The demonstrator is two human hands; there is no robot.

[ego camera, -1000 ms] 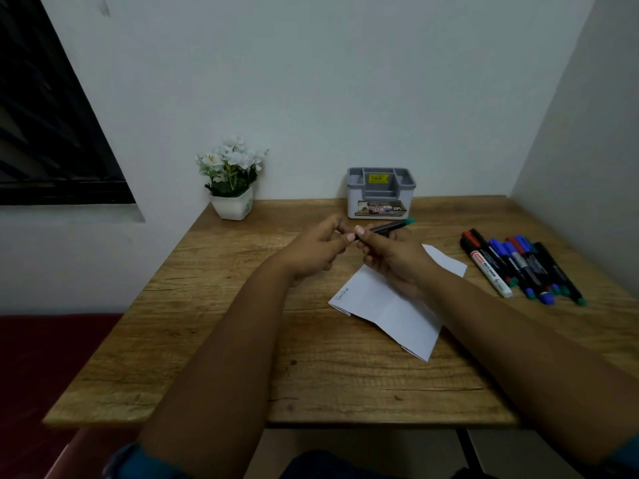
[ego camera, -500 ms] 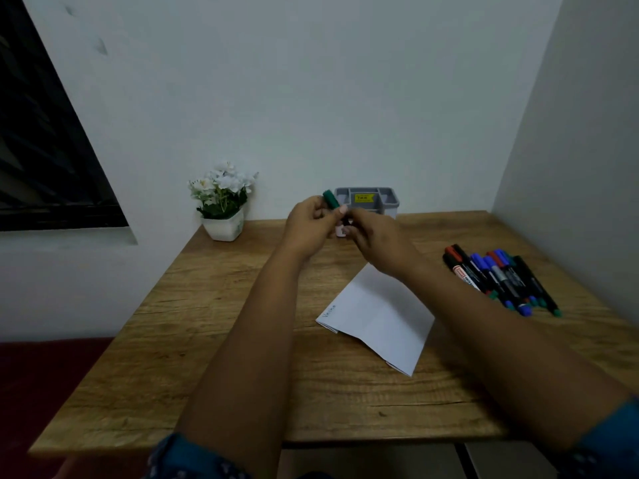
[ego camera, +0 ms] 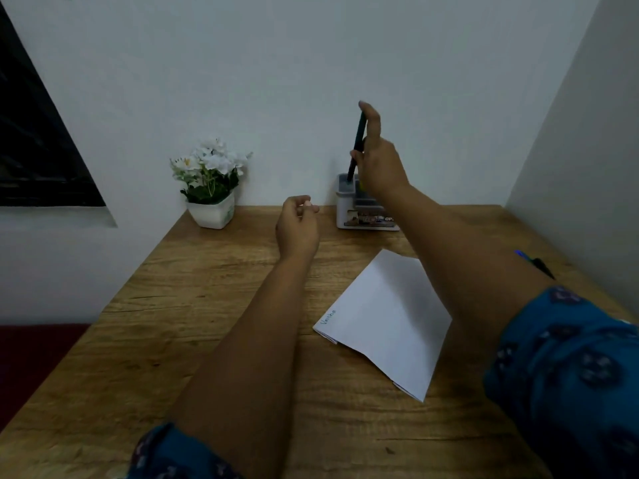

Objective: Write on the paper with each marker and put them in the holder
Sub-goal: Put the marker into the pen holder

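At the far left a dark window [ego camera: 38, 140] is set in the white wall, and a small white pot of white flowers [ego camera: 210, 183] stands at the back left corner of the wooden table [ego camera: 207, 340]. The left hand [ego camera: 298, 227] hangs above the table behind the flowers' side of the holder, fingers loosely curled with thumb near the fingertips, holding nothing. To its right, the folded white paper [ego camera: 383, 319] lies flat on the table with a short handwritten word along its left edge. Behind it, against the wall, stands the grey desk holder [ego camera: 349, 205]. The right hand [ego camera: 378, 164] is raised just above it, gripping a dark marker [ego camera: 358, 141] almost upright, its lower end dipping into the holder's back left compartment. At the far right, 1 blue and 1 dark marker tip [ego camera: 534, 261] show past the right forearm.
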